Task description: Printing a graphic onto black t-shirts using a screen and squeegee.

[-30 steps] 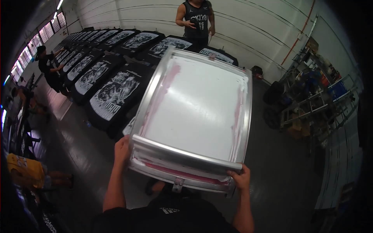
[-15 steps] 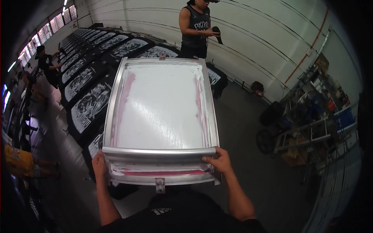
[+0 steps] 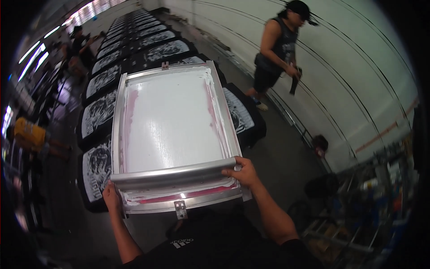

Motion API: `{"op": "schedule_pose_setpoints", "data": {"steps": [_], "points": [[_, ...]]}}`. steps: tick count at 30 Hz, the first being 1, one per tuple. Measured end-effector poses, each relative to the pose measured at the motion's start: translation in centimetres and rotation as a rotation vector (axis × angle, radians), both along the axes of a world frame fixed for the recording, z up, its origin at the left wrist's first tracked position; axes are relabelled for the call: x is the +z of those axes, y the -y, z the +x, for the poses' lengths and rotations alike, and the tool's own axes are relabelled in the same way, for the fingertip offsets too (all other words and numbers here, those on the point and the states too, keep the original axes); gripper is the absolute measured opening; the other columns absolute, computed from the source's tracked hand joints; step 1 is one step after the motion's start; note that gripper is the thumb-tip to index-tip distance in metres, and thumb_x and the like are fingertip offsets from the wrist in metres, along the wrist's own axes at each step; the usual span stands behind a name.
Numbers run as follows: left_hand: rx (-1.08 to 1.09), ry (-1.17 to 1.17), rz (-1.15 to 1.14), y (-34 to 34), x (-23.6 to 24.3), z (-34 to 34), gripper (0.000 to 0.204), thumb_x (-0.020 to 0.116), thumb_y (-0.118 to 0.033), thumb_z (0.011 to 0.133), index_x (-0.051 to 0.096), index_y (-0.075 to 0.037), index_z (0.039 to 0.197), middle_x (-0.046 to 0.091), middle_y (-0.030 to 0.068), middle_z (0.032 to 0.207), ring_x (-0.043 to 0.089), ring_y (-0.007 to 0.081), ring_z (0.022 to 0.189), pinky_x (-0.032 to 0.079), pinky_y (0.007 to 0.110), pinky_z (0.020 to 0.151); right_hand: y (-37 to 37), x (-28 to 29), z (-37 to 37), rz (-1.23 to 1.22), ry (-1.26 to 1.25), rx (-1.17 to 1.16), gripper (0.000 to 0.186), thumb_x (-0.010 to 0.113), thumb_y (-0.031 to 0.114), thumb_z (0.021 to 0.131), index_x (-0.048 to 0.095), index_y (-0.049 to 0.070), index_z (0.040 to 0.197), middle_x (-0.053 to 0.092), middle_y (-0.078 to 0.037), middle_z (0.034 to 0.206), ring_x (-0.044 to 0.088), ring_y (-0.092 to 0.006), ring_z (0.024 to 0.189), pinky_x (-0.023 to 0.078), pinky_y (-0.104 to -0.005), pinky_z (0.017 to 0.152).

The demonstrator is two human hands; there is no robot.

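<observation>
two frame edges held: left hand, right hand; floor rightward

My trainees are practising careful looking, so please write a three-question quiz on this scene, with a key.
1. True or false: the bar lies across the far end of the frame.
2. Which colour shows along both sides of the white screen? A) green B) pink C) blue
3. Fill in: the right hand has its thumb on the bar's ___ end.

Key: 1. False; it lies across the near end, closest to the wearer. 2. B. 3. right.
</observation>
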State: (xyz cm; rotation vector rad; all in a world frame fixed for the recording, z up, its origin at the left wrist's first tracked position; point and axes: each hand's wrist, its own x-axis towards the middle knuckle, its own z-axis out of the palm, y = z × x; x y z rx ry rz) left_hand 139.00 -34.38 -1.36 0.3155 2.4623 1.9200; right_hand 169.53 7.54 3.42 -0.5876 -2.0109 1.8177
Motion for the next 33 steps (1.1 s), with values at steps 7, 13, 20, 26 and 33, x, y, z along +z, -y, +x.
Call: {"op": "schedule_pose_setpoints", "data": {"steps": [7,13,20,26,33], "points": [[0.271,0.107,0.167,-10.7,0.5,10.3,0.046,0.049,-0.04,0.104,0.064,0.0,0.085,0.054,-0.0036,0.073,0.041,0.005,0.066,0.035,0.025,0.059,-16.9,1.8,-2.9,0.016,0.066,0.286,0.031,0.085,0.014,0.075,0.072,0.0,0.099,0.072,-0.006,0.09,0.065,-0.0127,0.088,0.051,-0.0296,0.083],[0.438,0.134,0.152,-22.7,-3.8,9.7,0.042,0.05,-0.036,0.104,0.06,-0.004,0.078,0.046,-0.0056,0.065,0.039,0.0045,0.062,0.033,0.026,0.054,-30.2,-1.8,-10.2,0.12,-0.028,0.362,0.027,0.084,0.008,0.074,0.071,0.0,0.096,0.071,-0.004,0.091,0.064,-0.0122,0.087,0.052,-0.0295,0.08],[0.577,0.227,0.199,-29.3,-7.3,10.6,0.042,0.053,-0.035,0.102,0.068,0.004,0.098,0.063,-0.0008,0.077,0.051,0.0064,0.072,0.044,0.027,0.063,-37.1,1.0,-16.8,0.178,0.085,0.467,0.03,0.083,0.004,0.072,0.069,0.0,0.099,0.07,-0.004,0.093,0.064,-0.013,0.089,0.051,-0.0297,0.083],[0.805,0.312,0.352,-31.3,-6.7,16.2,0.047,0.055,-0.035,0.101,0.064,0.007,0.12,0.072,0.01,0.099,0.061,0.012,0.091,0.049,0.028,0.082,-36.6,3.2,-24.0,0.204,0.215,0.667,0.031,0.082,0.004,0.069,0.069,0.001,0.096,0.069,-0.003,0.089,0.063,-0.0139,0.087,0.05,-0.0302,0.085],[1.174,0.424,0.342,-33.0,-3.8,26.9,0.046,0.056,-0.034,0.102,0.063,0.007,0.122,0.071,0.0134,0.109,0.063,0.0155,0.099,0.049,0.029,0.088,-30.4,4.7,-33.2,0.16,0.381,1.043,0.032,0.08,0.002,0.068,0.067,0.0,0.097,0.069,-0.004,0.089,0.064,-0.0134,0.085,0.051,-0.0294,0.08]]}}
